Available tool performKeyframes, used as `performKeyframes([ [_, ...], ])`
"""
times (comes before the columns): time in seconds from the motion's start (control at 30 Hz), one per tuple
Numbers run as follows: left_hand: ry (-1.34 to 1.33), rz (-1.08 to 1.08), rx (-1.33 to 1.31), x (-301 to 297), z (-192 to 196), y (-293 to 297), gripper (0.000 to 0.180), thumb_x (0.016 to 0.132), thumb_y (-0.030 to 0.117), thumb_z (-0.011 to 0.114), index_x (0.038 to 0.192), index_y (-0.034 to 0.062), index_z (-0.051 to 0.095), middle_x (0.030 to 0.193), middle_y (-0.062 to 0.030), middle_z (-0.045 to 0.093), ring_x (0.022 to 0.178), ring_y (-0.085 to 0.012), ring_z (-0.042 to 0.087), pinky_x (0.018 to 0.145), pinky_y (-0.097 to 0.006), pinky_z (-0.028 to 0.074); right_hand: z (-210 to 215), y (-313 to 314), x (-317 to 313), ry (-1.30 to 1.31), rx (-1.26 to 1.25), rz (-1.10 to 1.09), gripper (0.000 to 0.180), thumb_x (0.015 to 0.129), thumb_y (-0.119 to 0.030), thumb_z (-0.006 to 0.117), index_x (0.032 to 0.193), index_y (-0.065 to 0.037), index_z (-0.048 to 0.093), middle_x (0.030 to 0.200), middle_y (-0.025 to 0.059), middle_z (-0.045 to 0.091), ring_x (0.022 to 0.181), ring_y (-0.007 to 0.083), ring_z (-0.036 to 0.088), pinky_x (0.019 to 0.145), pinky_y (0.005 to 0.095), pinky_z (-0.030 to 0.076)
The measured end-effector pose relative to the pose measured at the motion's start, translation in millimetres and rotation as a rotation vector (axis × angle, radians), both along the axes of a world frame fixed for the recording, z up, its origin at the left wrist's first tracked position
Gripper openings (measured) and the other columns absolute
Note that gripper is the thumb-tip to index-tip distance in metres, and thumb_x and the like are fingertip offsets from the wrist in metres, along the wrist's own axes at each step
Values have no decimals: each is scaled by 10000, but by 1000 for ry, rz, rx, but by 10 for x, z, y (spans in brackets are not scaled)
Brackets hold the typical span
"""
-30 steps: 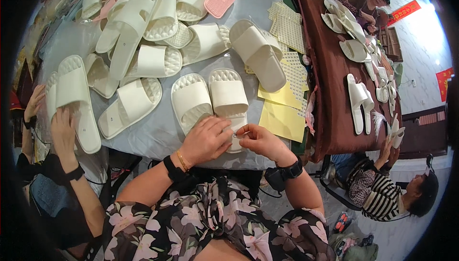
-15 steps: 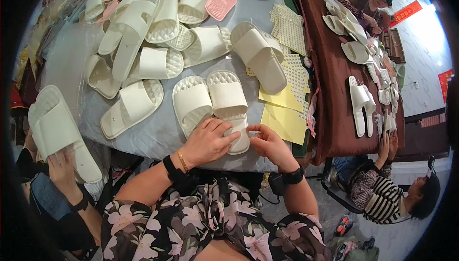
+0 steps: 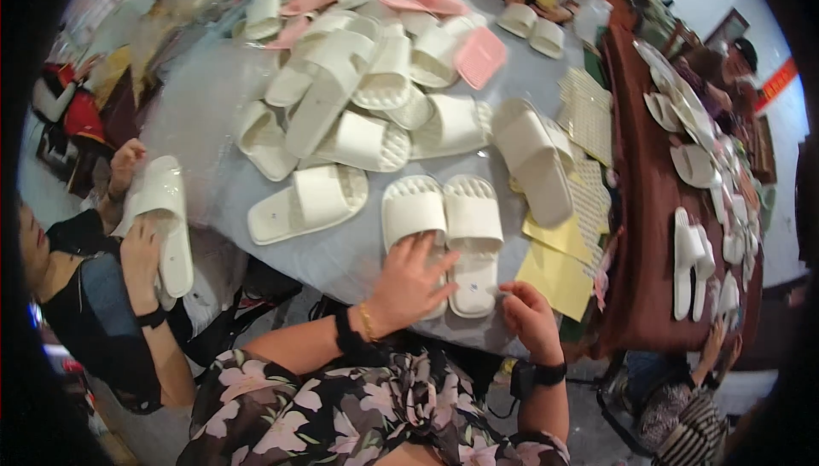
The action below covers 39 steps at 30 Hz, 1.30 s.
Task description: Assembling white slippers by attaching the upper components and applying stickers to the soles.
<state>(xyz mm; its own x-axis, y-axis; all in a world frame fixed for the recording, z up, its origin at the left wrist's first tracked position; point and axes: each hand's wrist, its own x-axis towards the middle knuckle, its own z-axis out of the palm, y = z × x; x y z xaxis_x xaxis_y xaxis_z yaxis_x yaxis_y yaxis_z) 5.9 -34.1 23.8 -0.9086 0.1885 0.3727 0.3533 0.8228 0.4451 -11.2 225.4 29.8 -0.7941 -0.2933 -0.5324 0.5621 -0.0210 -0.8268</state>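
A pair of white slide slippers [image 3: 444,227] lies side by side near the table's front edge. My left hand [image 3: 408,282] rests flat on the heel of the left slipper, fingers spread. My right hand [image 3: 531,319] hovers just off the heel of the right slipper, at the table edge, fingers curled; whether something small is pinched in them I cannot tell. Both wrists carry dark bands, and the left also a gold bracelet.
A heap of white and pink slippers [image 3: 358,82] covers the grey table [image 3: 213,107] behind. Yellow sheets [image 3: 559,274] lie to the right. A person at my left holds a wrapped slipper [image 3: 166,218]. A brown table [image 3: 648,235] with more slippers stands at right.
My left hand has spread flat on the slipper heel. My right hand has drawn back right, off the slipper. The person at my left has lowered their slipper.
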Motion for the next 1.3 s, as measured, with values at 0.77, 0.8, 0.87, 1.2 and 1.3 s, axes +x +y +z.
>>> performKeyframes([
  [0.77, 304, 177, -9, -1177, 1219, -948, 604, 815, 542, 693, 797, -55, 600, 875, -258, 540, 861, -403, 543, 770, -478, 458, -60, 60, 45, 36, -9, -21, 202, 948, -70, 555, 1138, -5, 579, 720, -32, 508, 560, 52, 430, 494, 204, 313],
  [0.8, 299, 222, -20, -1387, 1386, -1134, 595, 812, 544, 693, 837, -46, 621, 902, -268, 550, 882, -407, 555, 780, -480, 465, -68, 79, 74, 39, -12, -7, 203, 948, -74, 559, 1138, -5, 579, 726, -34, 507, 568, 52, 434, 497, 203, 313],
  [0.87, 257, 346, -26, -1665, 1643, -1481, 564, 811, 525, 705, 953, -18, 660, 988, -285, 576, 936, -405, 580, 813, -481, 473, 7, 9, 81, 34, -14, -12, 211, 950, -83, 564, 1144, -2, 579, 719, -36, 505, 572, 53, 436, 503, 204, 318],
  [1.2, 237, 177, 0, -1090, 456, -786, 474, 784, 226, 730, 1224, 81, 630, 1486, -224, 383, 1398, -455, 303, 1130, -527, 285, 16, 330, -376, 477, 298, -290, 242, 925, -115, 617, 1123, 21, 595, 799, 1, 561, 633, 79, 503, 569, 229, 412],
  [1.3, 147, 110, 86, -710, 152, -551, 483, 784, 216, 729, 1237, 89, 621, 1467, -222, 400, 1391, -450, 316, 1127, -529, 291, -69, 355, -789, 789, 628, -355, 353, 872, -143, 680, 1149, 51, 580, 880, 71, 606, 715, 155, 575, 660, 286, 491],
])
